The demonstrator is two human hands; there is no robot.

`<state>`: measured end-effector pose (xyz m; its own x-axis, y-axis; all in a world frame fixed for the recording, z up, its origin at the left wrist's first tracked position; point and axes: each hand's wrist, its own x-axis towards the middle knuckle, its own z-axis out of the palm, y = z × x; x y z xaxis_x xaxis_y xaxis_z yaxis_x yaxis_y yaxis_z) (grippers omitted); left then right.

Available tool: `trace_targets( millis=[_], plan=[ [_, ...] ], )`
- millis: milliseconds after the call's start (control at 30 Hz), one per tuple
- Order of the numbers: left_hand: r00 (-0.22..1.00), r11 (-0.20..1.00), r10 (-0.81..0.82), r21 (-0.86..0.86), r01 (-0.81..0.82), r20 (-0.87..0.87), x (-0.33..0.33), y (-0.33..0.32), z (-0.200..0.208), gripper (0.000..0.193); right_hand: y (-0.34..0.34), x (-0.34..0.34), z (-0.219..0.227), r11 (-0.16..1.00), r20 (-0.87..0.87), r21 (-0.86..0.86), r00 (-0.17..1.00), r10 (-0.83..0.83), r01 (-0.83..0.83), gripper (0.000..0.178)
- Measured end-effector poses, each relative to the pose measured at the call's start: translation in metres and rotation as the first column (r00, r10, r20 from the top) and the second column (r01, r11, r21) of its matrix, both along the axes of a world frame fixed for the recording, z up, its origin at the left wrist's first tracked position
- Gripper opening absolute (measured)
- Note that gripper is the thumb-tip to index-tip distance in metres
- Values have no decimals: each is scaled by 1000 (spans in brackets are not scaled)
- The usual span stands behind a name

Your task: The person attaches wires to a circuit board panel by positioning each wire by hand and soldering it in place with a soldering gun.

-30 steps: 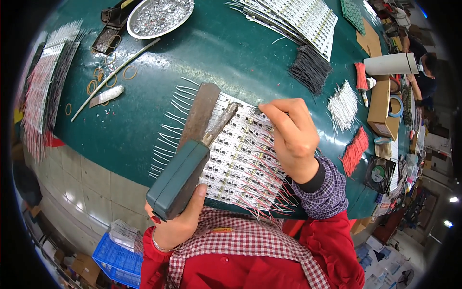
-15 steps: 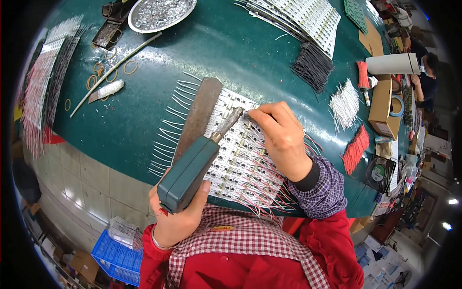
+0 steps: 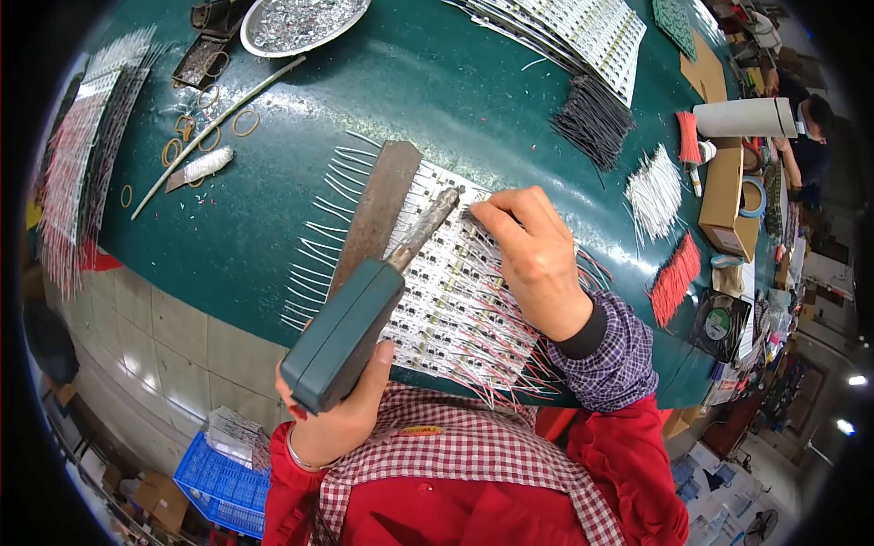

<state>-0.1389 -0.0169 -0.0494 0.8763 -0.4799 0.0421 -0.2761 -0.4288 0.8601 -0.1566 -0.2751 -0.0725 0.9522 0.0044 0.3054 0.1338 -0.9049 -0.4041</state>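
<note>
I am reading the left hand (image 3: 332,419) as curling firmly around the green housing of the soldering tool (image 3: 344,332), its thumb lying along the right side. The right hand (image 3: 537,259) is holding thumb and index finger drawn close together; I am unable to tell whether their tips are meeting or gripping anything. The tool's metal tip is pointing toward 1 o'clock, sitting just beside those fingertips at their 10 o'clock. The white circuit-board sheet (image 3: 428,314) is extending from the fingertips toward 7 o'clock; a flat metal bar (image 3: 376,218) is lying at their 9 o'clock.
</note>
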Motion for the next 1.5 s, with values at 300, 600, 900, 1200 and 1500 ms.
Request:
trace_targets(
  millis=[300,600,900,1200,1500],
  plan=[
    [990,989,81,-111,-94,-111,-1,4,6,27,2,0,7,1000,48,-13,999,17,-17,36],
    [977,987,65,-132,-94,-204,0,7,6,19,11,-8,2,998,58,60,998,-9,6,36],
    [983,990,1,-139,-27,-182,2,2,9,18,12,-12,0,999,47,34,999,-10,8,40],
    [964,994,10,-102,-38,-266,4,-1,11,15,10,-10,1,1000,35,1,999,15,-15,37],
    [969,985,79,-129,-112,-232,-8,11,4,21,12,-10,4,999,15,-32,1000,21,-20,34]
  ],
)
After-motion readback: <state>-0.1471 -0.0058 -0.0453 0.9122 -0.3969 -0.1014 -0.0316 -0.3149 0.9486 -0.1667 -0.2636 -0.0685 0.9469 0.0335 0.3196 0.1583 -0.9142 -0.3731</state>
